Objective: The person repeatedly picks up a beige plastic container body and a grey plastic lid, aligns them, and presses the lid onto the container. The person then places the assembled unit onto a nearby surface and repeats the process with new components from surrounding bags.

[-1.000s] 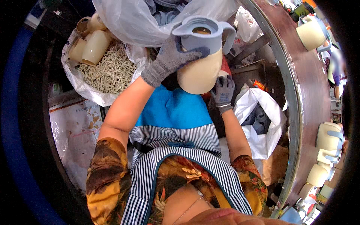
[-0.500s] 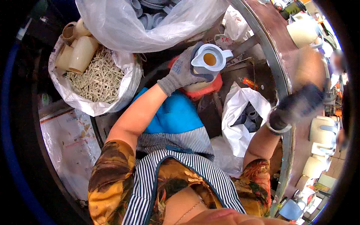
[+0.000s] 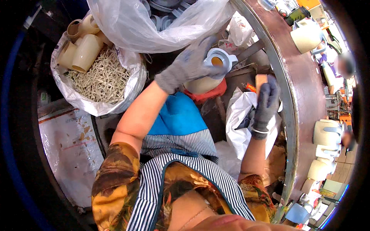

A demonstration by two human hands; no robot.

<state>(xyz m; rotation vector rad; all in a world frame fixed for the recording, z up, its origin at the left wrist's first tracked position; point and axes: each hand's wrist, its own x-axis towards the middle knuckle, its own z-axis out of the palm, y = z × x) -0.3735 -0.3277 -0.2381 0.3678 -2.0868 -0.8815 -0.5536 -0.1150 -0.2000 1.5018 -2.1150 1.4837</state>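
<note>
My left hand (image 3: 189, 65), in a grey glove, is at a cream jug (image 3: 203, 84) with a pale blue spouted collar (image 3: 231, 59). Its fingers stretch up beside the collar, spread apart, while the thumb side lies across the front of the neck. The jug leans over a red cloth (image 3: 210, 96) by my lap. My right hand (image 3: 266, 100), gloved in dark grey, is closed round a tan, wooden-looking block (image 3: 261, 81). Most of that block is hidden by the fingers. Below this hand is a white sack (image 3: 236, 133) with dark grey parts inside.
Left stands a white sack (image 3: 73, 102) of beige strips and cream jug bodies (image 3: 88, 54). A clear plastic bag (image 3: 162, 40) of blue-grey parts is at the top. A metal-edged brown table (image 3: 306, 88) curves along the right, bearing several cream jugs (image 3: 323, 134).
My right hand has swung from over the table back to the left with the block. My left fingers have loosened from round the jug's neck and stretched upward.
</note>
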